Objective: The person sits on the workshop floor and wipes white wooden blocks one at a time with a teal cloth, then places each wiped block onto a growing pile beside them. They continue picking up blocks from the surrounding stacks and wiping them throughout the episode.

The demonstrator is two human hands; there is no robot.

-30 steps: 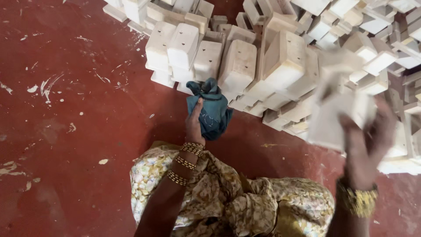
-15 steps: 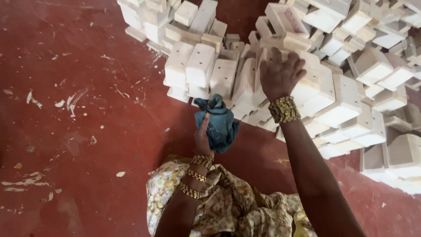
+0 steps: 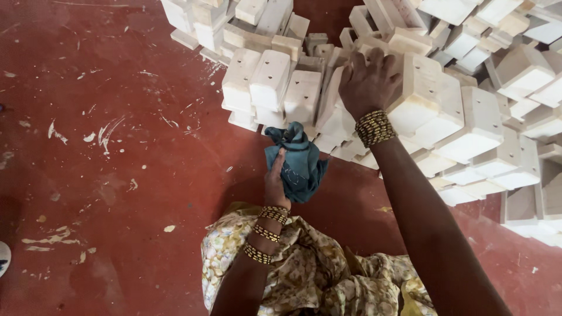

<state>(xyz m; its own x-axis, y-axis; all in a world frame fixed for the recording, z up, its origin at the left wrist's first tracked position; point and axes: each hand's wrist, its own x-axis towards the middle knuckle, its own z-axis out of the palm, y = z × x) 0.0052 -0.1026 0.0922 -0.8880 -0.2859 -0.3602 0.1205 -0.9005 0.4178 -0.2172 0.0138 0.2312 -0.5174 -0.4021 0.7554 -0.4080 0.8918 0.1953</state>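
The one camera sat on my head and looked steeply down, close over my lap and both arms. It faced the red painted floor [image 3: 117,175] and the heap of pale wooden blocks [image 3: 468,117] ahead.

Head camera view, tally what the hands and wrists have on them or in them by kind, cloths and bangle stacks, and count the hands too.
Hands: 2, left hand and right hand
Teal cloth: 1, held in the left hand
Gold bangle stacks: 2, one on the left wrist, one on the right wrist
Total: 5
The pale wooden blocks under the right hand are too piled to count.
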